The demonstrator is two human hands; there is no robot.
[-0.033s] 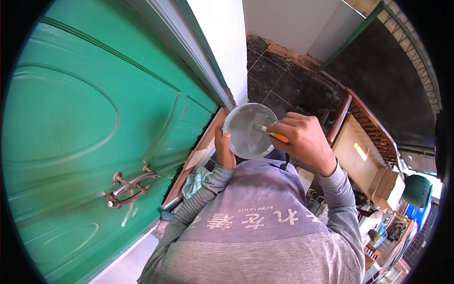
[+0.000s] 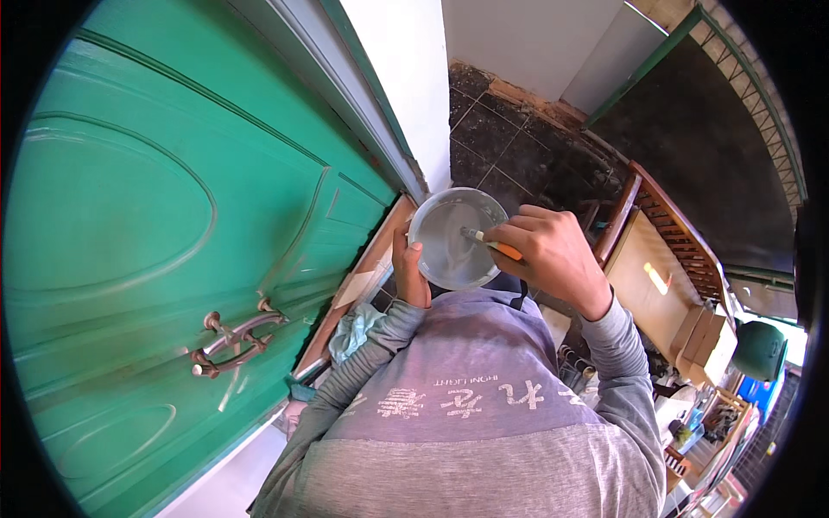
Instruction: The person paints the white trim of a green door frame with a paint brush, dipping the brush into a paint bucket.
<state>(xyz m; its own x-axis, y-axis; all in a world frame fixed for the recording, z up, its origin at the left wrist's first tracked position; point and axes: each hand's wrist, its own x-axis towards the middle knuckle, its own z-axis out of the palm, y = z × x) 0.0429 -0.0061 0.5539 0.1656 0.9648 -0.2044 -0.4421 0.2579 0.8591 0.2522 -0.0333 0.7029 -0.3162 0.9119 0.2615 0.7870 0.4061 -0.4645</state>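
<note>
In front of my chest is a round, pale bucket (image 2: 420,265) with a greyish, cloudy liquid coating inside. My left hand (image 2: 411,269) grips its left side, the thumb over the rim and the fingers around the outside. My right hand (image 2: 553,256) is closed around a paintbrush (image 2: 505,250) with an orange and pale handle. The metal end of the brush points down into the bucket; its bristles are hard to make out against the liquid.
A green panelled door (image 2: 121,224) with a metal pull handle (image 2: 233,341) fills the left side. A white wall edge (image 2: 401,86) rises ahead. Dark floor tiles (image 2: 509,147) lie beyond the bucket. Wooden furniture (image 2: 656,268) and a cluttered table (image 2: 725,423) stand to the right.
</note>
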